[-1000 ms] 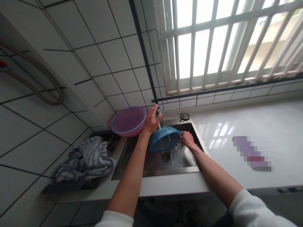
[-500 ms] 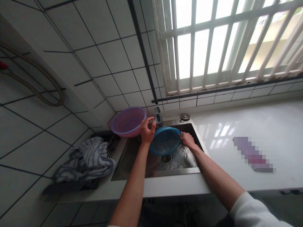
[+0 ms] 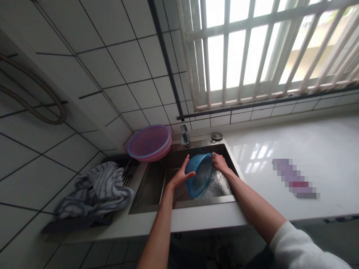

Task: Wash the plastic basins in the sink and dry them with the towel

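A blue plastic colander is tilted on its side inside the steel sink, its mouth turned toward the right. My right hand is closed on the colander's upper right rim. Against the colander's left outer side rests my left hand, its thumb and fingers spread apart. Water lies on the sink floor beneath the colander. Behind it stands the faucet, close to the back edge of the sink.
A pink colander with a bluish rim sits at the sink's back left corner. Left of the sink, a striped cloth lies on a dark rack. A round metal strainer rests by the back right corner. A blurred purple item lies on the white counter.
My left hand has come down from beside the faucet onto the colander's left side. The blue colander has turned from facing upward to facing right. My right hand still grips its rim.
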Tool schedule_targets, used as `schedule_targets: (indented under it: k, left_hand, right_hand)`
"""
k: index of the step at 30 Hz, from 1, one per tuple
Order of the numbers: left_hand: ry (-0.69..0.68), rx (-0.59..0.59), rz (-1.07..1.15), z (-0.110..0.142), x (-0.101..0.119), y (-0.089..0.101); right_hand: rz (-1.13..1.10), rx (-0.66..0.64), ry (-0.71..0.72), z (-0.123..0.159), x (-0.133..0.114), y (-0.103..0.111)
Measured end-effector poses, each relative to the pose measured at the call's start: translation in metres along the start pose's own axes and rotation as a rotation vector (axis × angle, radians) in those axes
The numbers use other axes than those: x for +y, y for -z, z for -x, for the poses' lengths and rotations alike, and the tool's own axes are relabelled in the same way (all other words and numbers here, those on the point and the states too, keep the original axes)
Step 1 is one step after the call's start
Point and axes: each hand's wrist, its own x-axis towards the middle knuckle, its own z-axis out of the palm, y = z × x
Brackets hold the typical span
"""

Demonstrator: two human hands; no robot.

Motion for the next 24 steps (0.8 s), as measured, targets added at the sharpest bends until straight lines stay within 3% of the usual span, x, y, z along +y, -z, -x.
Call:
schedule_targets:
  k: [4, 7, 10, 13, 16, 19, 24]
  left_hand:
    - [-0.049, 0.089, -0.074, -0.005, 0.011, -0.010]
    - [-0.021, 0.226, -0.051, -0.015, 0.009, -0.021]
    - [0.026, 0.359, 0.074, -0.024, -0.001, -0.028]
    - [0.033, 0.447, 0.154, -0.026, -0.011, -0.026]
    - [0.028, 0.509, 0.159, -0.024, -0.018, -0.020]
    - [0.042, 0.556, 0.140, -0.021, -0.021, -0.014]
    - [0.033, 0.544, 0.231, -0.017, -0.014, -0.011]
  right_hand:
    - [-0.046, 0.006, -0.025, -0.003, 0.001, -0.001]
    - [-0.236, 0.036, -0.074, -0.004, 0.000, -0.001]
    - [-0.786, 0.009, -0.138, -0.004, -0.003, 0.003]
    - [-1.490, -0.193, -0.184, -0.003, -0.007, 0.012]
    - [-1.885, -0.415, -0.205, -0.002, -0.010, 0.025]
    - [-1.933, -0.444, -0.199, 0.002, -0.013, 0.032]
    - [-1.634, -0.324, -0.149, 0.014, -0.022, 0.023]
